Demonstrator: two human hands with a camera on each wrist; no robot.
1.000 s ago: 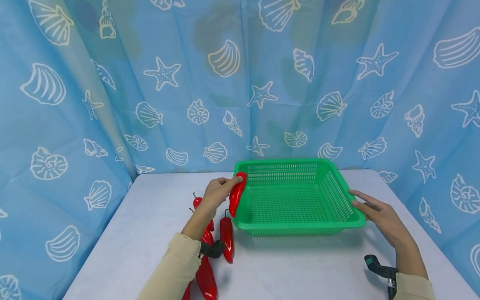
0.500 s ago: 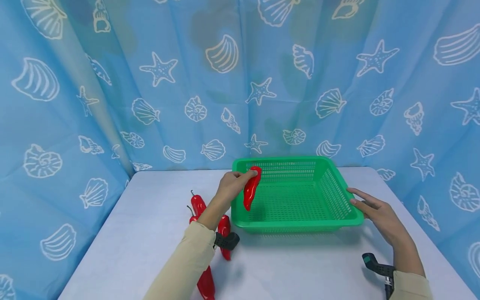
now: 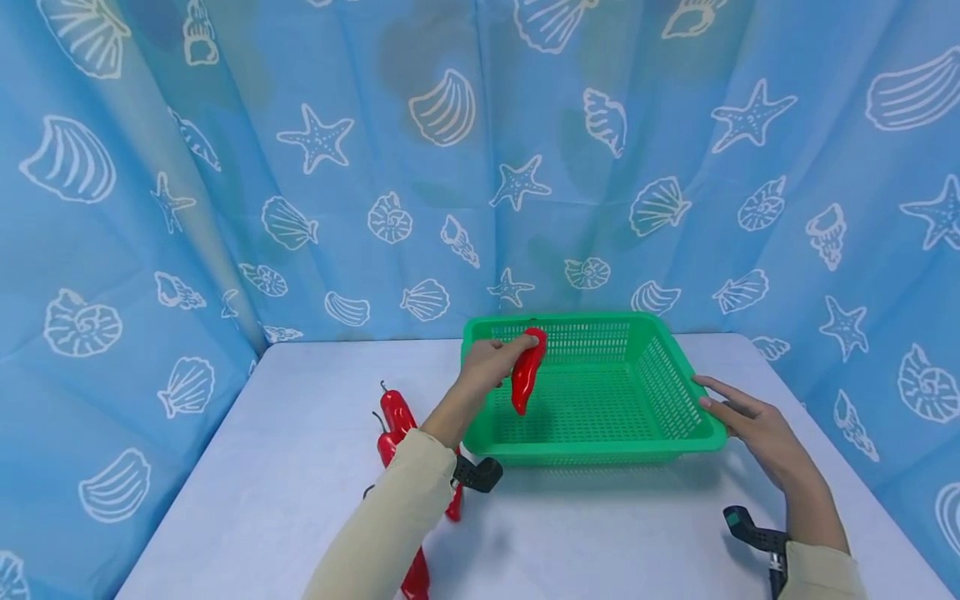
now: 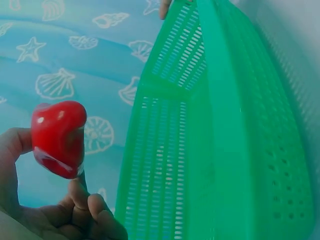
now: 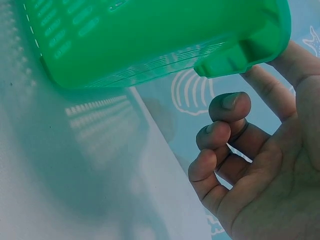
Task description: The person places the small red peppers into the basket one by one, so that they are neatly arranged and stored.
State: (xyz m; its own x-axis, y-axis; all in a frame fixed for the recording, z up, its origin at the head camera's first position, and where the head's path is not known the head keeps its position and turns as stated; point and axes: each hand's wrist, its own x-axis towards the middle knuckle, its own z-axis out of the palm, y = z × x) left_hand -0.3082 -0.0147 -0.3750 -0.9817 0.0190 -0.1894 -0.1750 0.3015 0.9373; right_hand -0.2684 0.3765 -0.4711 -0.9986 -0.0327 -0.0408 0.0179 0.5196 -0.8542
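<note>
As the left hand (image 3: pixel 489 362) pinches a red pepper (image 3: pixel 528 377) over the basket (image 3: pixel 592 408), the right hand (image 3: pixel 761 433) pinches its rim (image 3: pixel 592 447). Placing likely calls for lowering.

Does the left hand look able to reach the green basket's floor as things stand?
Probably yes: the left hand appears above the green basket, whose top is open, and nothing visible blocks the red pepper it holds from the floor. The right hand is off to one side.

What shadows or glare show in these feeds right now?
Head: soft shadow on the white table below the green basket; left wrist: pale glints on the held red pepper; right wrist: streaks of light within the basket's shadow.
</note>
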